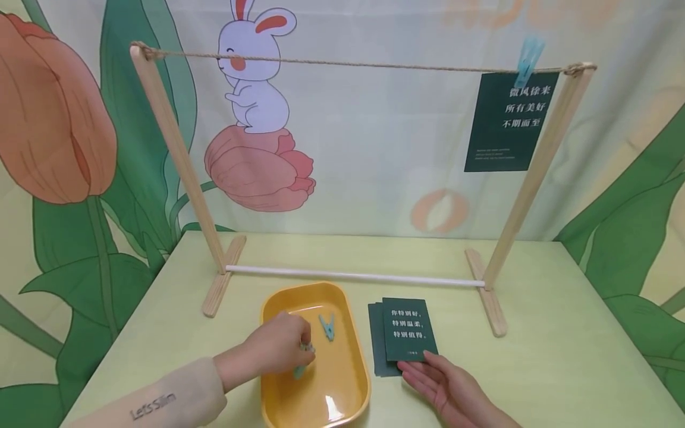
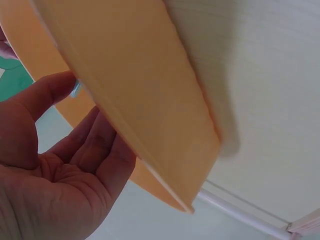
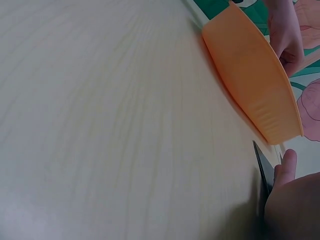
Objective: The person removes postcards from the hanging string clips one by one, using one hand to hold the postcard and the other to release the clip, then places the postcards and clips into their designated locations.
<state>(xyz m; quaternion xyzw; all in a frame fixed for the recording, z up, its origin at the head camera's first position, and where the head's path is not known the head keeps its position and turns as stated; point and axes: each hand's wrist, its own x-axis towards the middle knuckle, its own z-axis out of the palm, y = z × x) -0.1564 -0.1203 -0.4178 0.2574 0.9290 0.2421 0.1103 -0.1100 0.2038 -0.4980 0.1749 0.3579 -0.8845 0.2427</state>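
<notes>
My left hand (image 1: 282, 345) reaches over the yellow tray (image 1: 360, 356) and pinches a pale blue-green clothespin (image 1: 299, 372). The fingers cover part of it; in the left wrist view only a sliver of the clothespin (image 2: 76, 89) shows by the thumb. A second clothespin (image 1: 329, 328) lies in the tray. My right hand (image 1: 449, 389) holds the lower right corner of a dark green card (image 1: 408, 324) with white writing, thumb on top and fingers underneath. More green cards (image 1: 377, 345) lie partly hidden beneath it.
Behind stands a wooden frame (image 1: 179, 145) with a twine line (image 1: 348, 64) across its top and a white rod (image 1: 353, 276) low down. A blue clothespin (image 1: 528, 59) holds another green card (image 1: 500, 139) on the line's right end. A printed cloth (image 1: 364, 148) hangs behind.
</notes>
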